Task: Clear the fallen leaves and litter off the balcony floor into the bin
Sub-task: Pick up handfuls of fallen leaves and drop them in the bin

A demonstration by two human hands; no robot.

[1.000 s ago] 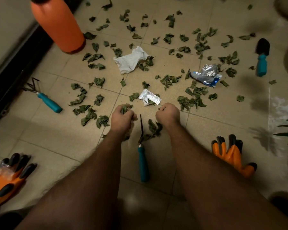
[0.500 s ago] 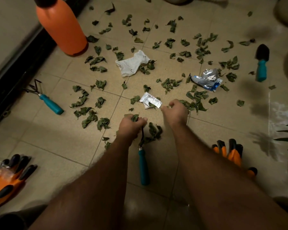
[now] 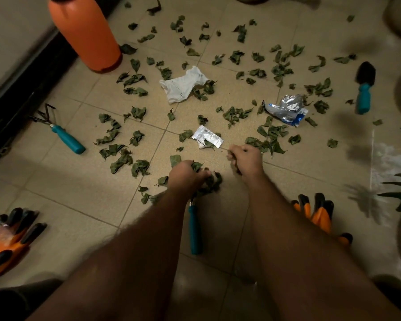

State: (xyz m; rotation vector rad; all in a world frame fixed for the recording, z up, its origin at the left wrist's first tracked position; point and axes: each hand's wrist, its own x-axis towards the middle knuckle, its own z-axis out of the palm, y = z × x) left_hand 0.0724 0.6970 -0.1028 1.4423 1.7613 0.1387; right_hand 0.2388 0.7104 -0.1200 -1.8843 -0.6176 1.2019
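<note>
hands have crept up-frame: left hand (image 3: 187, 176) fisted on dry green leaves (image 3: 208, 179) at centre, right hand (image 3: 247, 158) closed, contents unclear, beside small white foil sachet (image 3: 207, 136). most litter remains; no bin visible.

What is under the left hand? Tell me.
The left hand is closed on a bunch of leaves. A teal-handled tool runs out from beneath it; the tool's head is covered.

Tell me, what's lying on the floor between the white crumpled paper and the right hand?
In the head view, a small silver sachet and a leaf lie between crumpled paper and right hand.
</note>
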